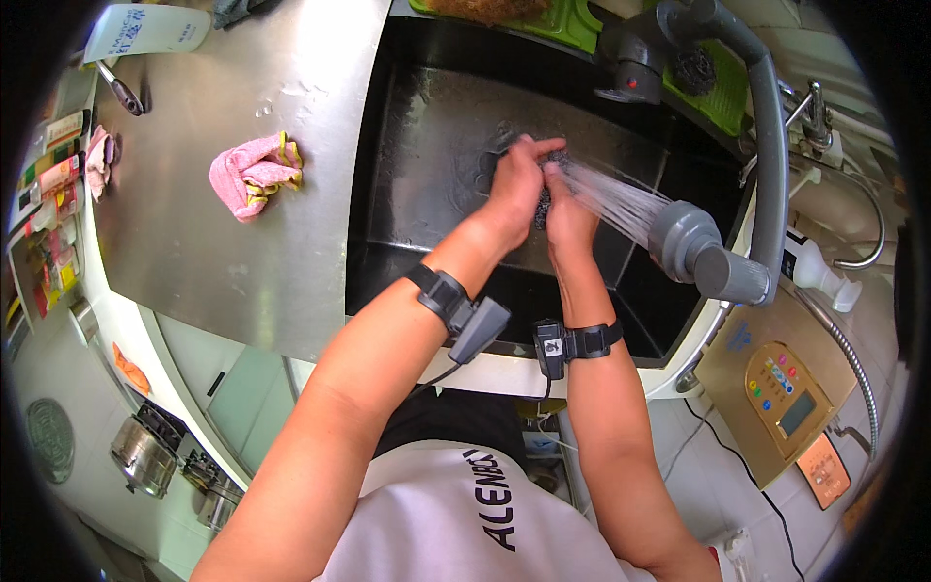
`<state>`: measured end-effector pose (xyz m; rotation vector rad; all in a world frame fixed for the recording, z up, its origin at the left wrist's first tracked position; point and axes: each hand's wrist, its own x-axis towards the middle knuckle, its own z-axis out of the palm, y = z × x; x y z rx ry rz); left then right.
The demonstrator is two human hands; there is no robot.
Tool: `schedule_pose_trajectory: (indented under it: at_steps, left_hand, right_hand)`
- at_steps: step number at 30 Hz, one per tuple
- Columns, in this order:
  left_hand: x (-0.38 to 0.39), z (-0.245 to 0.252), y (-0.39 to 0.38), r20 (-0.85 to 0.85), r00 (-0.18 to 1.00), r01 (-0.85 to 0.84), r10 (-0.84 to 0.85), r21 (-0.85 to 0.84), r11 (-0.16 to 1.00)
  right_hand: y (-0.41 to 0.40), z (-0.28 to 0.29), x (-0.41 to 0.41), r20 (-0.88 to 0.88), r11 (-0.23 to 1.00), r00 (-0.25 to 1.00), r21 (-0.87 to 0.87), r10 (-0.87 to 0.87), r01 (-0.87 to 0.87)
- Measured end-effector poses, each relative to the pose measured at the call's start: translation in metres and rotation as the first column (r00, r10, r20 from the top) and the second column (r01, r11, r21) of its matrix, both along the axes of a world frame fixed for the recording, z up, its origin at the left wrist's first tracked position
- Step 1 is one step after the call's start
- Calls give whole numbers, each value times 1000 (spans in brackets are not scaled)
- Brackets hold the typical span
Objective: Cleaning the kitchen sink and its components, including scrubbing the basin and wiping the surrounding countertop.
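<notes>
Both hands are together over the dark sink [436, 109], around a dark metal scouring pad [542, 207]. My left hand [515, 189] has its palm and fingers against the pad's left side. My right hand [571, 211] closes on the pad from the right, its thumb near the top. The pad shows in part between them; the rest is hidden by the fingers. A grey faucet head [682, 240] at the right sprays water onto the pad and the hands. Each wrist wears a black strap with a small device.
A pink cloth [251, 174] with yellow edging lies on the steel counter [182, 269] at left. Green trays [560, 29] line the sink's back edge, one with another dark scouring pad [694, 70]. A plastic spray bottle [811, 265] stands right of the faucet.
</notes>
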<state>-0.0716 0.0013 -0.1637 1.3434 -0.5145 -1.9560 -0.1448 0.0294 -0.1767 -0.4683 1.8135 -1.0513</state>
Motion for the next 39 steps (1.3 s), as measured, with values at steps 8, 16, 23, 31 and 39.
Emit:
schedule_pose_trajectory:
  at_steps: [8,16,23,31,39]
  left_hand:
    - [5,-15,-26,-217,950,-158,224,284,946]
    - [15,6,-27,-228,936,-209,268,252,945]
    - [6,15,7,-213,951,-136,222,357,924]
    - [18,17,-23,-355,916,-113,188,219,969]
    - [35,30,-21,-328,938,-73,107,114,991]
  right_hand:
    - [9,34,18,155,968,988,-245,-11,49]
    - [-6,18,12,304,980,945,-117,-120,162]
    - [-20,0,-5,277,972,933,108,-231,208]
    - [17,9,27,166,954,984,-281,-61,107]
    - [-7,-12,-28,427,972,879,0,-214,237]
